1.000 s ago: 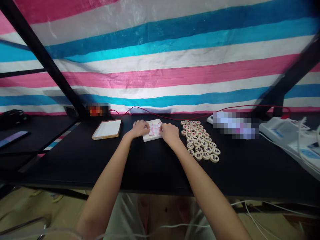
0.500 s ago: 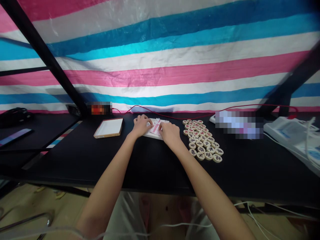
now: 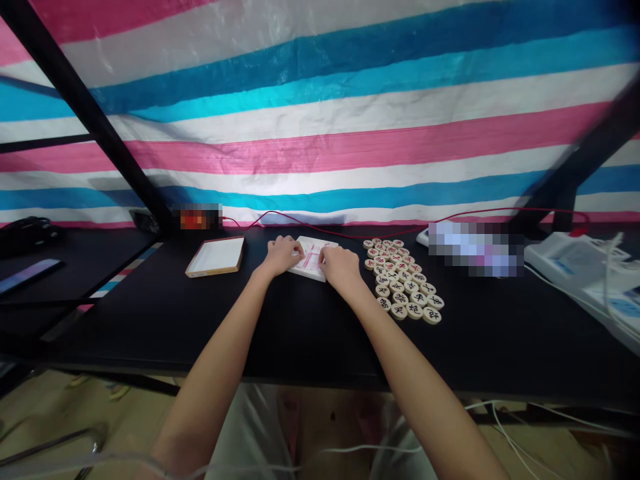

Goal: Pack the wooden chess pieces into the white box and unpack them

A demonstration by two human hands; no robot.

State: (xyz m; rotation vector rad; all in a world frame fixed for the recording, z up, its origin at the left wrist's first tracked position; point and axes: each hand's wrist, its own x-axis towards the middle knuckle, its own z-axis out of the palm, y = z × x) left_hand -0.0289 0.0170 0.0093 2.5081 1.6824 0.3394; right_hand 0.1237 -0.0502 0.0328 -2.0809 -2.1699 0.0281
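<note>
The left hand (image 3: pixel 284 256) and right hand (image 3: pixel 340 267) are bent in over the counter (image 3: pixel 310 333), fingers curled and thumbs drawn in close to the forefingers. Between them, a creased sheet (image 3: pixel 312 258) of white paper with pink lines lies on a shallow white box (image 3: pixel 309 274). Each hand is at its own side of the sheet; whether the fingertips pinch the paper or merely press on it, I cannot tell.

The sheet looks thin, so an uneven pull from the two hands could tear it along a crease, and folds let go too early might spring up. Pushing down on one side could tip or slide the box, which seems light. The disc pieces (image 3: pixel 400 298) lie in rows just beyond the right hand, near the wrist — a careless sweep outward would scatter them.

The hands cover both sides of the box, so its full outline is hidden, as is whether the paper sits inside a rim or on a flat top. The right forearm partly covers the nearest discs. Well left of the left hand is an open tray (image 3: pixel 214 273); far right of the right hand, a pale object (image 3: pixel 475 250) is pixelated beyond recognition.
</note>
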